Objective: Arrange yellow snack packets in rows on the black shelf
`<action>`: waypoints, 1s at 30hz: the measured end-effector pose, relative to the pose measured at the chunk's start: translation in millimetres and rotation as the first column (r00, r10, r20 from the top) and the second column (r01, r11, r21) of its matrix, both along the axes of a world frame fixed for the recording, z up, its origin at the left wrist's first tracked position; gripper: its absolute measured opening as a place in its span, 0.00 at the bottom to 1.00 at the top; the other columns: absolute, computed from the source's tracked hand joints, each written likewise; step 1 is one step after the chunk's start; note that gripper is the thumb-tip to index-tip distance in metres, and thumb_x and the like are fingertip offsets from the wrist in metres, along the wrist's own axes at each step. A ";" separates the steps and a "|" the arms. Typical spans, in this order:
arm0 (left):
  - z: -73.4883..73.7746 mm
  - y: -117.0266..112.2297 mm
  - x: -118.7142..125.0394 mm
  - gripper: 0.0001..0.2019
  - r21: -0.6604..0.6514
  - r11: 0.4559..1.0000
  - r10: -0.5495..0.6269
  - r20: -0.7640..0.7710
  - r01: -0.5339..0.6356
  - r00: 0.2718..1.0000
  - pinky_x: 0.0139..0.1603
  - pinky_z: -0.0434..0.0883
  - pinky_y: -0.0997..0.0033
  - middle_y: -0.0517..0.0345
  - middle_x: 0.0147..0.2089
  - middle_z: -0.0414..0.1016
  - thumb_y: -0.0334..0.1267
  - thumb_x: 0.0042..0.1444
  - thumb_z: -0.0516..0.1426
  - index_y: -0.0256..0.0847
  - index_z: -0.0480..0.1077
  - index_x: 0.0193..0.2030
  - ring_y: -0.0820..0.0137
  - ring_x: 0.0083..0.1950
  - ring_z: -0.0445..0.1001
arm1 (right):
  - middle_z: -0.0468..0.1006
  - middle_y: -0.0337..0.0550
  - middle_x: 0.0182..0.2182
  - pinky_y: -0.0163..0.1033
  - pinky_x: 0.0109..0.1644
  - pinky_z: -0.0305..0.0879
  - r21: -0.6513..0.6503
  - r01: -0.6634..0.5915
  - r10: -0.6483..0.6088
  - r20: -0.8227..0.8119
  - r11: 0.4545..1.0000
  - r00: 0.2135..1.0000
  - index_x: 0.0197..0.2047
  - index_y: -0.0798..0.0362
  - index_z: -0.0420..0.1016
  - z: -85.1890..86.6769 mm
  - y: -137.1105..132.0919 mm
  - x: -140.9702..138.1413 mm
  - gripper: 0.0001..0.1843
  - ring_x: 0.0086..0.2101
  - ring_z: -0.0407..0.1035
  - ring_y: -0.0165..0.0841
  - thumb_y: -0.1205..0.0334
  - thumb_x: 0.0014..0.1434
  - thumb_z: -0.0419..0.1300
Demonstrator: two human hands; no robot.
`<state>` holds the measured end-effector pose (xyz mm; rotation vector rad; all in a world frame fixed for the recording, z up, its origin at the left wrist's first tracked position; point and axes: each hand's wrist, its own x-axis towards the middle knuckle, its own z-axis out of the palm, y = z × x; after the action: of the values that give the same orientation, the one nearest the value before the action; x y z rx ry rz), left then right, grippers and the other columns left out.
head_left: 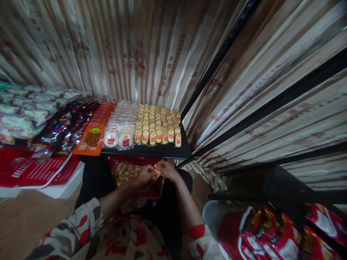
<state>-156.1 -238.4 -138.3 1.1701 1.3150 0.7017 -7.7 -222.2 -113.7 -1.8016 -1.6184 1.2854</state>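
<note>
Over a red basket (159,193) between my knees, my two hands meet at a small packaged snack (156,174) with an orange-and-yellow wrapper. My left hand (145,175) pinches it from the left, fingers closed. From the right, the closed fingers of my right hand (167,170) grip it too. Several similar yellow packets (123,169) lie in the basket, partly hidden by my left arm. Just beyond, on a black shelf (151,153), stand rows of small yellow packaged cakes (153,137).
Left of the cakes are clear-wrapped white round snacks (126,139), an orange packet (92,139) and dark packets (67,126). White packets (18,126) stand above a red basket (35,169) at far left. Black poles (217,54) cross the curtain (121,47). Red bags (282,238) lie lower right.
</note>
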 end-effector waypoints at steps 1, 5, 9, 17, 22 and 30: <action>4.8 -1.2 1.0 0.02 -0.009 1.000 0.001 0.016 -0.001 1.000 0.35 0.67 0.75 0.62 0.25 0.71 0.28 0.44 0.55 0.37 0.67 0.26 0.73 0.30 0.70 | 0.71 0.35 0.21 0.30 0.27 0.58 -0.017 0.004 -0.005 -0.037 1.000 0.999 0.30 0.55 0.73 3.4 -0.2 0.7 0.15 0.23 0.63 0.25 0.50 0.50 0.61; 18.4 -5.0 3.9 0.02 -0.050 0.998 -0.022 0.128 0.028 0.992 0.31 0.66 0.75 0.64 0.24 0.69 0.31 0.47 0.56 0.37 0.65 0.28 0.75 0.26 0.68 | 0.68 0.33 0.20 0.29 0.24 0.57 -0.074 0.007 -0.018 -0.156 0.997 0.988 0.30 0.56 0.70 19.8 -1.0 2.6 0.18 0.21 0.60 0.24 0.47 0.51 0.59; 22.2 -4.7 7.8 0.05 -0.051 0.998 -0.028 0.165 0.036 0.986 0.27 0.65 0.78 0.64 0.25 0.68 0.33 0.47 0.58 0.37 0.64 0.29 0.76 0.26 0.67 | 0.64 0.31 0.18 0.28 0.22 0.53 -0.088 0.019 -0.036 -0.198 0.996 0.980 0.28 0.55 0.68 37.5 0.3 3.7 0.19 0.19 0.57 0.23 0.45 0.52 0.57; 44.9 3.0 22.5 0.07 -0.010 0.997 -0.069 0.215 0.073 0.974 0.25 0.64 0.78 0.60 0.30 0.71 0.35 0.49 0.56 0.36 0.66 0.36 0.74 0.29 0.69 | 0.71 0.35 0.25 0.31 0.29 0.60 0.054 0.168 -0.143 -0.308 0.984 0.941 0.35 0.55 0.70 52.2 5.4 12.8 0.20 0.27 0.65 0.26 0.45 0.51 0.56; 59.6 19.9 37.1 0.07 0.033 0.999 0.011 0.194 -0.018 0.981 0.26 0.65 0.78 0.58 0.34 0.73 0.35 0.50 0.54 0.37 0.66 0.36 0.73 0.33 0.71 | 0.75 0.44 0.35 0.36 0.40 0.67 0.218 0.268 -0.191 -0.321 0.938 0.928 0.46 0.56 0.68 56.8 8.4 24.0 0.23 0.35 0.70 0.31 0.48 0.52 0.56; 82.3 63.2 74.3 0.03 0.091 0.991 0.083 0.199 -0.102 0.977 0.28 0.69 0.77 0.60 0.31 0.69 0.30 0.50 0.55 0.37 0.65 0.32 0.75 0.29 0.69 | 0.72 0.53 0.46 0.42 0.47 0.68 0.621 0.343 -0.360 -0.103 0.705 0.927 0.51 0.56 0.66 64.5 13.3 32.3 0.20 0.43 0.69 0.36 0.59 0.57 0.52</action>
<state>-81.8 -175.1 -55.9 1.0956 1.1856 0.9365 24.6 -208.9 -49.3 -1.5734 -1.3854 0.4523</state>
